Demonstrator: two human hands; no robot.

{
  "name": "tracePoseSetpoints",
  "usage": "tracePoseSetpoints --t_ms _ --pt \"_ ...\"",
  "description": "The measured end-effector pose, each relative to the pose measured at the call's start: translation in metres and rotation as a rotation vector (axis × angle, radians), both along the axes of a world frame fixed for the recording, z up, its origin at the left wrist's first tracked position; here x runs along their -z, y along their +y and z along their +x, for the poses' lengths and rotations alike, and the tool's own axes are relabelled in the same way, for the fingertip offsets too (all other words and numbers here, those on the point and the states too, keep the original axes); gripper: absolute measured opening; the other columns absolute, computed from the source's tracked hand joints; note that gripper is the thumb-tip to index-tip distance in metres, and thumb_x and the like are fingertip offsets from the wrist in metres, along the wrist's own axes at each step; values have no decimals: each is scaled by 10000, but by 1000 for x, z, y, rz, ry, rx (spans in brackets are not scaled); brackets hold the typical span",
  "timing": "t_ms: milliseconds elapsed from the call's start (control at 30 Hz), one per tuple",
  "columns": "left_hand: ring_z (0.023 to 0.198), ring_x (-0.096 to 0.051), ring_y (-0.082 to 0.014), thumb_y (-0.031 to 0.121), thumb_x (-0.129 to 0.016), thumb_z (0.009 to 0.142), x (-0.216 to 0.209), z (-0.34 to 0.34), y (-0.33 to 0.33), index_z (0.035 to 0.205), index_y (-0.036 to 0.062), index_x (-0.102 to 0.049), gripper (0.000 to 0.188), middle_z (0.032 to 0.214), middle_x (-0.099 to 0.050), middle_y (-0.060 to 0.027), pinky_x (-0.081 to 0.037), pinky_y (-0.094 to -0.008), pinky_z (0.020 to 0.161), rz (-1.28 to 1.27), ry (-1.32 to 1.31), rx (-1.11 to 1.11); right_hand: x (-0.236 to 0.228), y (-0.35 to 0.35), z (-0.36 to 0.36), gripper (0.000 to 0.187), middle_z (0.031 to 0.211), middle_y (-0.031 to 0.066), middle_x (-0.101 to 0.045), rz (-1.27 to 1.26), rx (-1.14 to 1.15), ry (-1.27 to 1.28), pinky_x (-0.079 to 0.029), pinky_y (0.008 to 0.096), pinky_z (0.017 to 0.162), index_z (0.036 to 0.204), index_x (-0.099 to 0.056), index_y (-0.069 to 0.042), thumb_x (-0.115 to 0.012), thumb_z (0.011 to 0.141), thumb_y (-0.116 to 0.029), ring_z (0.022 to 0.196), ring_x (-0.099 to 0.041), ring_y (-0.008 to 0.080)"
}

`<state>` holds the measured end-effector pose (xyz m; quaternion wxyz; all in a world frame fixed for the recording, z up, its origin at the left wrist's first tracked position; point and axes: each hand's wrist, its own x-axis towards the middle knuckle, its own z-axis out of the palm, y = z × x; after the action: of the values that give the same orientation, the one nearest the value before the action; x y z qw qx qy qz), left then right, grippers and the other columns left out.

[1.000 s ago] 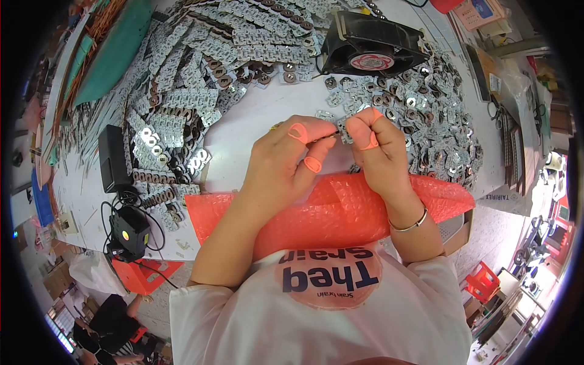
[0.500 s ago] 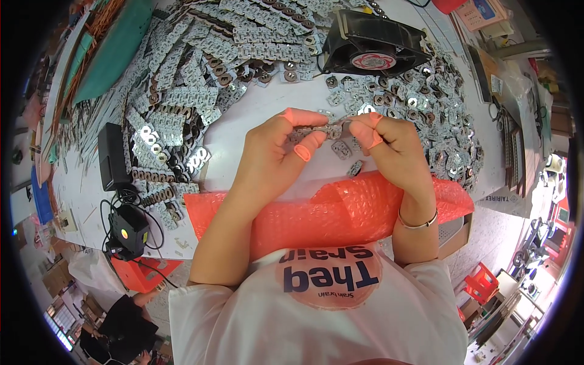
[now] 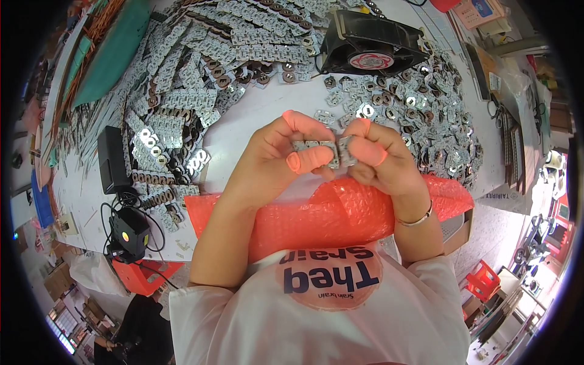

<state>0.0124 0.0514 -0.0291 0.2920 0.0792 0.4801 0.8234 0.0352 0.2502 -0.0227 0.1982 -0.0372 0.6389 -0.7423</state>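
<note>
Leftmost, a black power adapter (image 3: 112, 158) lies on the white table (image 3: 255, 115) beside heaped metal part strips (image 3: 182, 103). Nearer the middle, the left hand (image 3: 277, 159) pinches one end of a short strip of small metal parts (image 3: 319, 149); the right hand (image 3: 380, 159) grips its other end, above orange bubble wrap (image 3: 328, 213). Farther right, loose metal parts (image 3: 426, 121) spread below a black fan (image 3: 371, 45).

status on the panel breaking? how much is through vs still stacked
Done: a broad heap of loose single pieces lies right of the hands, below the black fan. In hand: left hand and right hand pinch one small strip between orange fingertips. Left: many uncut strips piled at upper left, roughly as much again.
</note>
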Motion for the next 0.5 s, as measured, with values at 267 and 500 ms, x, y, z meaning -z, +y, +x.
tracePoseSetpoints --t_ms 267,500 --pt "869 -570 -144 -25 -596 837 12 2 9 1002 10 -550 175 978 -584 -99 -491 -288 775 -285 630 -235 3 -4 1 204 648 -45 -484 214 200 152 -332 194 498 815 -552 -33 -556 923 -206 565 -401 39" --pt "878 -583 -150 -72 -591 822 16 4 13 1002 -9 -554 194 999 -584 -108 -479 -271 803 -407 724 -301 4 -6 0 190 652 -41 -480 304 160 218 -354 206 533 806 -556 -18 -561 916 -172 606 -398 42"
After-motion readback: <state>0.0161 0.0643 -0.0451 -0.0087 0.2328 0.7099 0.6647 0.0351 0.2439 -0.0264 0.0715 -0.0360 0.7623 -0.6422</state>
